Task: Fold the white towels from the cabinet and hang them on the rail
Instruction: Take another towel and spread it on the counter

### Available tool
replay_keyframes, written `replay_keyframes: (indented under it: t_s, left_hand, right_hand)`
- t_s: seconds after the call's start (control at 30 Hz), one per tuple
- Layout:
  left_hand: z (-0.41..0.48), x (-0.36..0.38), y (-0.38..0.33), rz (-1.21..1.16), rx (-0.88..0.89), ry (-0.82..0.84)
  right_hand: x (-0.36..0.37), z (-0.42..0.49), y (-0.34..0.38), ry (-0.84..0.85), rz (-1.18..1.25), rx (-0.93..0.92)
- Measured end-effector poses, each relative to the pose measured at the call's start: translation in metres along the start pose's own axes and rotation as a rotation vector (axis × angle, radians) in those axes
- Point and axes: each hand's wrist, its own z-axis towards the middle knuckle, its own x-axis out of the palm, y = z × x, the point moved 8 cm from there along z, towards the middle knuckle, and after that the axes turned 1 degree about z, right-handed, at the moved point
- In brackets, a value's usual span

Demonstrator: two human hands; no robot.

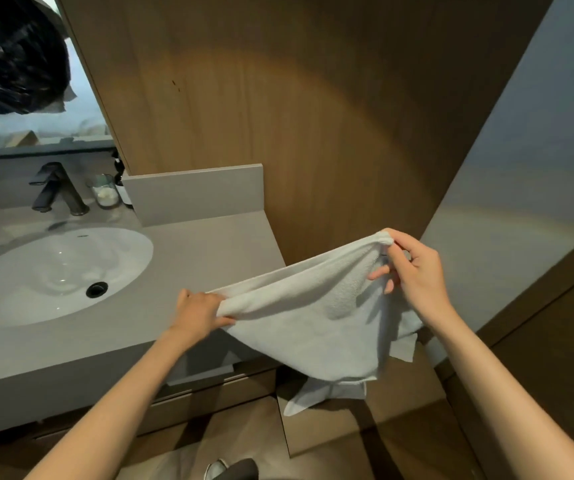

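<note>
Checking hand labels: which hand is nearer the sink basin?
Left. The left hand grips one towel corner over the counter, just right of the sink basin; the right hand pinches the other corner farther right, past the counter's end.

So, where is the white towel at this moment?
In the head view, the white towel hangs right of centre, held between the left hand and the right hand, beside the right end of the counter.

A bathroom — oval sink, dark faucet, grey vanity counter, mirror above.
</note>
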Motion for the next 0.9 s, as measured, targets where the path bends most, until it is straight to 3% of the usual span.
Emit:
replay_keyframes:
  t_s: [0.07, 0.17, 0.2, 0.23, 0.3, 0.37, 0.4, 0.47, 0.53, 0.57, 0.7, 0.9]
  left_hand:
    - [-0.008, -0.016, -0.002, -0.052, 0.023, -0.067]
    - [-0.023, -0.039, -0.004, -0.347, 0.118, -0.003]
    - [-0.03, -0.05, -0.007, -0.349, 0.16, -0.019]
    - [-0.038, -0.066, -0.009, -0.298, 0.195, -0.12]
    - [-0.062, -0.113, -0.012, -0.144, 0.21, -0.523]
    - [-0.098, -0.151, -0.021, -0.071, 0.142, -0.898]
    - [-0.107, -0.154, -0.023, -0.071, 0.122, -0.971]
    - [-0.097, -0.127, -0.026, -0.026, 0.149, -0.817]
    - [-0.082, -0.088, -0.015, 0.074, 0.156, -0.514]
    - [-0.082, -0.08, -0.002, 0.112, 0.104, -0.443]
    - [-0.104, -0.107, 0.027, 0.167, -0.037, -0.551]
    - [-0.086, -0.078, 0.08, 0.272, -0.055, -0.326]
  right_hand:
    - [-0.011, -0.007, -0.015, -0.064, -0.012, 0.033]
    - [-0.027, -0.015, -0.049, -0.165, -0.039, 0.092]
    - [-0.03, -0.017, -0.063, -0.183, -0.037, 0.126]
    - [-0.031, -0.019, -0.076, -0.199, -0.024, 0.17]
    - [-0.029, -0.025, -0.089, -0.225, -0.007, 0.216]
    - [-0.022, -0.031, -0.082, -0.281, -0.039, 0.154]
    - [-0.018, -0.034, -0.076, -0.321, -0.047, 0.113]
    - [-0.005, -0.036, -0.08, -0.332, -0.032, 0.142]
    - [0.021, -0.039, -0.099, -0.14, -0.101, 0.255]
    - [0.031, -0.044, -0.108, -0.045, -0.147, 0.288]
    - [0.051, -0.046, -0.109, 0.021, -0.162, 0.275]
    - [0.087, -0.006, -0.099, 0.181, -0.191, 0.225]
